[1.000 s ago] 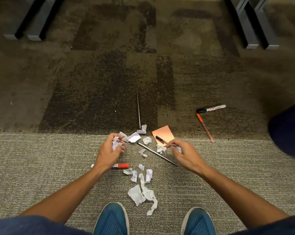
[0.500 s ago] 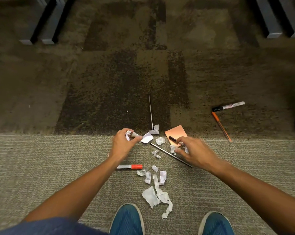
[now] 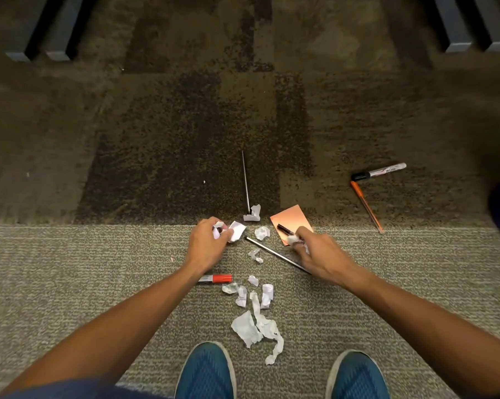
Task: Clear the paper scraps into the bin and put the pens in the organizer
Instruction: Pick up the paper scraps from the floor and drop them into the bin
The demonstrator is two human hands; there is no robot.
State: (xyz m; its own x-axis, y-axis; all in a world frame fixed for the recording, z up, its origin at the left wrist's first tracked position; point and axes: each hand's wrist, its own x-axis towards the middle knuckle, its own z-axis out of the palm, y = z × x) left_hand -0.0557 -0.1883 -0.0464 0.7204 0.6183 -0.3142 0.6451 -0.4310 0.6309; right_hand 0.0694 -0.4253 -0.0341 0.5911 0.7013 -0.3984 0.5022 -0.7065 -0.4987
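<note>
A: Head view, the only one I have. Left hand (image 3: 207, 244) is curled round a wad of white scraps (image 3: 218, 229), and its fingertips are now on the flat white piece (image 3: 237, 230) just beside it. A second ago it was closed on the wad alone, so it has reached out for one more.

B: And the right?

A: Right hand (image 3: 318, 256) has come forward onto the near edge of the orange note (image 3: 290, 223). It pinches a small white scrap (image 3: 294, 239) between thumb and forefinger, right beside the short black pen (image 3: 283, 228) lying on that note. The long silver pen (image 3: 274, 251) runs under the hand, untouched.

B: So both hands are loading up?

A: Both are holding paper, yes. I judge it's still the gathering step: plenty of paper left on the floor (image 3: 70, 283), namely a crumpled ball (image 3: 261, 233), a piece (image 3: 252, 213) at the foot of the thin dark rod (image 3: 245, 182), bits near the red marker (image 3: 217, 278), and the big torn pile (image 3: 256, 326) between the blue shoes (image 3: 205, 372).

B: Pens?

A: None picked up. The black marker (image 3: 378, 171) and orange pen (image 3: 366, 205) lie well apart to the right. I can't see a bin or an organizer in this view.
</note>
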